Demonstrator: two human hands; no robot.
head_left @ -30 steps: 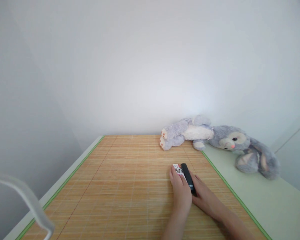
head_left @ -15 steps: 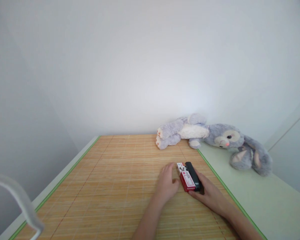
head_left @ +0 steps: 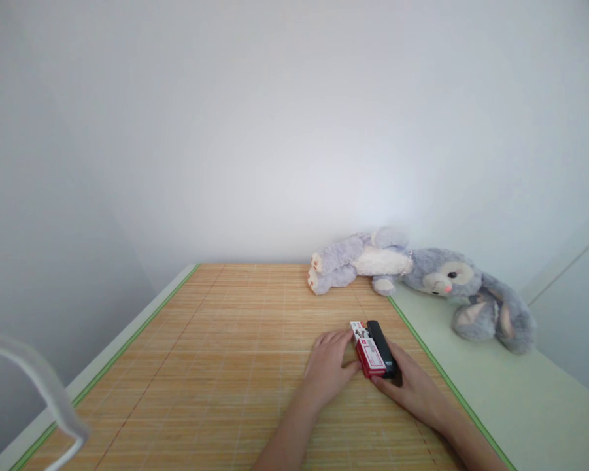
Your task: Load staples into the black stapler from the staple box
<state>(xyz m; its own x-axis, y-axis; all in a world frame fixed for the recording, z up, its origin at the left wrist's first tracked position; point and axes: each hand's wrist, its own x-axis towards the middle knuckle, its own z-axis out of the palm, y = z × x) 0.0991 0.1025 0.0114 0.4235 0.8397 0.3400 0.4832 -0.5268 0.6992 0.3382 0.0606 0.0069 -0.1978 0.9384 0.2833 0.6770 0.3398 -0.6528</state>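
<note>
A small red and white box [head_left: 367,349] with a black side [head_left: 383,347] lies on the bamboo mat [head_left: 235,366]. My left hand [head_left: 327,368] rests on the mat just left of the box, fingers curled, thumb and fingertips touching its left edge. My right hand [head_left: 412,386] cups the box from the right and near side, fingers against its black side. The box stays between both hands.
A grey and white plush rabbit [head_left: 421,278] lies along the white wall at the back right, half on the mat, half on the pale green surface [head_left: 510,399]. A white curved bar [head_left: 44,392] shows at the lower left.
My left hand came off the top of the box and now sits at its left side. The red top face of the box became visible. The right hand stayed against it.
</note>
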